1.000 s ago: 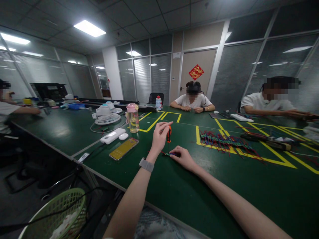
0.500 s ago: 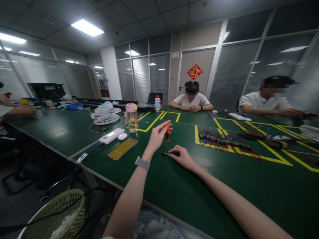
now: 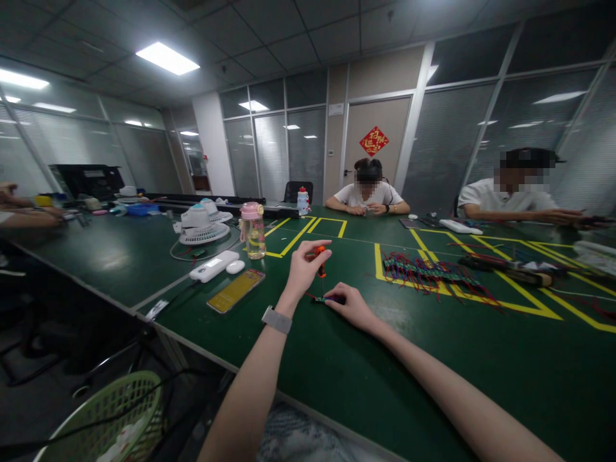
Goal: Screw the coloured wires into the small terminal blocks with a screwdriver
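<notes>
My left hand [image 3: 304,266], with a grey watch on its wrist, grips an orange and black screwdriver [image 3: 322,263]. The screwdriver stands upright, its thin shaft pointing down to a small green circuit board [image 3: 318,299] on the table. My right hand [image 3: 355,307] rests on the tabletop and pinches the right end of that board. A red wire runs from the board's left side. Whether the screwdriver's tip touches the board is too small to tell.
Many wired circuit boards [image 3: 433,273] lie in a row inside yellow tape at the right. Left of my hands are a phone [image 3: 237,290], a white power strip [image 3: 214,266], a pink-lidded bottle [image 3: 253,231] and white fans [image 3: 202,224]. Co-workers sit across the green table [image 3: 308,359].
My left hand has shifted slightly lower on the screwdriver, its fingers now curled closer round the handle. The screwdriver has come down a little. My right hand stays on the board.
</notes>
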Motion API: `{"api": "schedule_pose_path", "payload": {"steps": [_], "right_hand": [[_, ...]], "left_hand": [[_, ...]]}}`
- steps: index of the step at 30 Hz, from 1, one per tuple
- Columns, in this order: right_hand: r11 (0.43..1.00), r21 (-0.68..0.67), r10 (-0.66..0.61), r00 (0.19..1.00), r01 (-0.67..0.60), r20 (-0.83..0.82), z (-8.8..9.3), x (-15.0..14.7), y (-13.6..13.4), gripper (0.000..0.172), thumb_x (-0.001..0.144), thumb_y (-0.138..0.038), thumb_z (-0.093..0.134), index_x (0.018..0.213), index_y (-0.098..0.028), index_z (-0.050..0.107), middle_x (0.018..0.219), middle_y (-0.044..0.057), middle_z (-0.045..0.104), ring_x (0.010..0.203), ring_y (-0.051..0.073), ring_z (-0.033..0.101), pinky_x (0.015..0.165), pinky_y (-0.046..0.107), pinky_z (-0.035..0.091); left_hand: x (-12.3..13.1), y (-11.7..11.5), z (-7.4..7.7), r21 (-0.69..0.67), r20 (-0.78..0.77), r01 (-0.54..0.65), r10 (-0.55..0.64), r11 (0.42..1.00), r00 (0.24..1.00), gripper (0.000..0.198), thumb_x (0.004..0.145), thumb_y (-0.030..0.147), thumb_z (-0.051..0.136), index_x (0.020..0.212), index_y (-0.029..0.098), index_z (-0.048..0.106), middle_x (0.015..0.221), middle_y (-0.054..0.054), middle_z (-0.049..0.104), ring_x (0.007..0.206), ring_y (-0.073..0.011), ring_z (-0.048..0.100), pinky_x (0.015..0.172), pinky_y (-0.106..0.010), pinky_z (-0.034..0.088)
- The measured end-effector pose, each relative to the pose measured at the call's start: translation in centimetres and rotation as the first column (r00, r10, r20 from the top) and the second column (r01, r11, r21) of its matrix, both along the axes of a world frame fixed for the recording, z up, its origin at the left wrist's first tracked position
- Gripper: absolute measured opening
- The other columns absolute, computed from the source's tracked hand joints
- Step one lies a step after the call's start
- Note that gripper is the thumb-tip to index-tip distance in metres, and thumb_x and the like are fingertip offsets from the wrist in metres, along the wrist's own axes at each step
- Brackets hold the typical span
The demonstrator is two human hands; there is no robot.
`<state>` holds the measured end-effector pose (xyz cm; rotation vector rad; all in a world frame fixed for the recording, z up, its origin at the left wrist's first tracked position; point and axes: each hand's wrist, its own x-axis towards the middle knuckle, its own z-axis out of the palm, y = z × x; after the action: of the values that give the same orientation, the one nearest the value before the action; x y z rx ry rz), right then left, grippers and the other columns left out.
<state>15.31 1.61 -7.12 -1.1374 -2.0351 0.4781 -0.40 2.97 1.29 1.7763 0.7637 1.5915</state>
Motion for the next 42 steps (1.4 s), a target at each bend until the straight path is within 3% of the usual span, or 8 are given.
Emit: {"api": "schedule_pose_path", "payload": {"steps": [3,10,18,21,24,30,36,42], "right_hand": [[1.0,-0.008,0.001,1.0,-0.001,-0.003,0.08,-0.03,-0.07,0.015,0.079,-0.02,0.061,0.089,-0.017,0.073,0.082,0.005,0.06,0.074,0.015,0.055,0.07,0.027,0.045],[1.0,-0.011,-0.008,1.0,0.008,-0.005,0.18,-0.06,-0.16,0.016,0.078,-0.02,0.062,0.089,-0.016,0.073,0.081,0.005,0.06,0.074,0.015,0.055,0.069,0.027,0.045],[1.0,-0.007,-0.001,1.0,0.001,-0.008,0.23,-0.05,-0.2,0.015,0.078,-0.021,0.061,0.088,-0.017,0.073,0.081,0.005,0.061,0.074,0.015,0.056,0.07,0.028,0.045],[1.0,-0.007,-0.001,1.0,0.001,-0.007,0.15,-0.05,-0.12,0.015,0.078,-0.02,0.061,0.087,-0.017,0.072,0.082,0.005,0.061,0.074,0.015,0.056,0.07,0.028,0.045],[1.0,-0.006,-0.005,1.0,0.004,-0.007,0.11,-0.05,-0.07,0.015,0.078,-0.019,0.062,0.087,-0.016,0.073,0.082,0.005,0.061,0.075,0.015,0.056,0.07,0.028,0.045],[1.0,-0.013,-0.003,1.0,0.003,-0.006,0.19,-0.07,-0.18,0.016,0.079,-0.02,0.061,0.089,-0.016,0.073,0.082,0.005,0.061,0.076,0.016,0.056,0.072,0.028,0.045],[1.0,-0.013,-0.001,1.0,0.001,0.0,0.24,-0.08,-0.2,0.016,0.079,-0.02,0.061,0.089,-0.017,0.073,0.083,0.005,0.061,0.076,0.016,0.056,0.072,0.028,0.045],[1.0,-0.011,0.0,1.0,0.0,-0.001,0.2,-0.03,-0.14,0.015,0.079,-0.021,0.061,0.089,-0.017,0.073,0.082,0.004,0.06,0.076,0.015,0.056,0.071,0.028,0.045]], "left_hand": [[0.06,-0.05,0.09,0.046,-0.046,-0.074,0.076,0.996,0.996,0.029,0.082,0.033,0.059,0.109,0.025,0.066,0.118,-0.006,0.056,0.108,-0.0181,0.055,0.087,-0.028,0.046],[0.47,0.05,-0.04,-0.083,0.137,0.228,-0.216,0.97,0.967,0.036,0.083,0.026,0.055,0.119,0.018,0.058,0.115,-0.01,0.063,0.098,-0.0185,0.062,0.085,-0.033,0.049],[-0.1,-0.18,0.28,0.044,-0.01,-0.09,0.091,0.995,0.996,0.023,0.079,0.032,0.062,0.099,0.021,0.069,0.111,-0.007,0.061,0.101,-0.0183,0.058,0.084,-0.029,0.047],[0.15,-0.11,0.3,-0.005,0.056,0.067,-0.067,0.998,0.996,0.03,0.088,0.031,0.048,0.111,0.021,0.064,0.116,-0.008,0.061,0.107,-0.0186,0.057,0.088,-0.031,0.047],[0.46,-0.23,0.22,-0.071,0.102,0.196,-0.189,0.978,0.977,0.035,0.087,0.032,0.049,0.118,0.019,0.059,0.106,-0.009,0.065,0.09,-0.0169,0.063,0.078,-0.031,0.05],[-0.05,-0.25,0.3,0.07,-0.016,-0.095,0.097,0.993,0.995,0.023,0.081,0.032,0.06,0.099,0.022,0.07,0.106,-0.007,0.058,0.095,-0.0162,0.058,0.078,-0.025,0.048],[-0.29,0.4,0.16,-0.034,0.099,0.058,-0.054,0.998,0.994,0.031,0.087,0.027,0.049,0.115,0.018,0.06,0.108,-0.008,0.063,0.092,-0.0163,0.062,0.083,-0.031,0.049],[-0.21,-0.14,0.29,0.065,0.003,-0.144,0.144,0.987,0.99,0.023,0.08,0.031,0.06,0.099,0.021,0.07,0.107,-0.007,0.056,0.097,-0.0163,0.057,0.082,-0.027,0.047]]}}
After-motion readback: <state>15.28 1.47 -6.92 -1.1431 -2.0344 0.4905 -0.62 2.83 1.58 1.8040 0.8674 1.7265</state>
